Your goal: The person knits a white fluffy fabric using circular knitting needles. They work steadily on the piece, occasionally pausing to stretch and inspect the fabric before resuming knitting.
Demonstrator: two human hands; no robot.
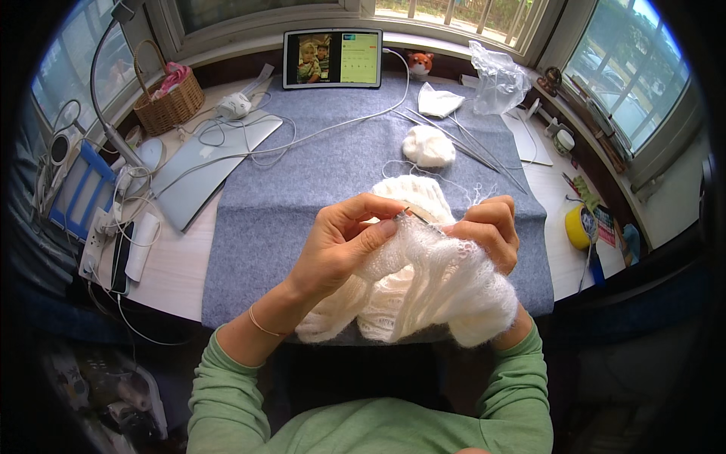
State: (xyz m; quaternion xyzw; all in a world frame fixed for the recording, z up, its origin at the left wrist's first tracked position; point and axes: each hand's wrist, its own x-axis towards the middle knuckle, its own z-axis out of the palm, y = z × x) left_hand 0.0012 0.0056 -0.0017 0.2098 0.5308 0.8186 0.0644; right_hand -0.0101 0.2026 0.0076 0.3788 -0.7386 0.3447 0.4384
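A fluffy white knitted piece [431,278] hangs from both hands over the front edge of the table. With thumb and index finger, my left hand [354,238] pinches its upper edge close to the tip of a thin knitting needle [421,218]. On the other side, my right hand [489,230] grips the work with curled fingers; the fabric partly hides it. Stitches sit along the needle between the hands. Just beyond lies a ball of white yarn [429,146], with loose strands trailing on the grey felt cloth [272,227].
Spare knitting needles [465,148] lie beyond the yarn, near a folded white cloth [439,102] and a clear plastic bag [496,79]. A tablet [333,59] stands at the back. Left are a laptop [212,159], cables and a wicker basket [169,105]; right, a yellow tape roll [577,227].
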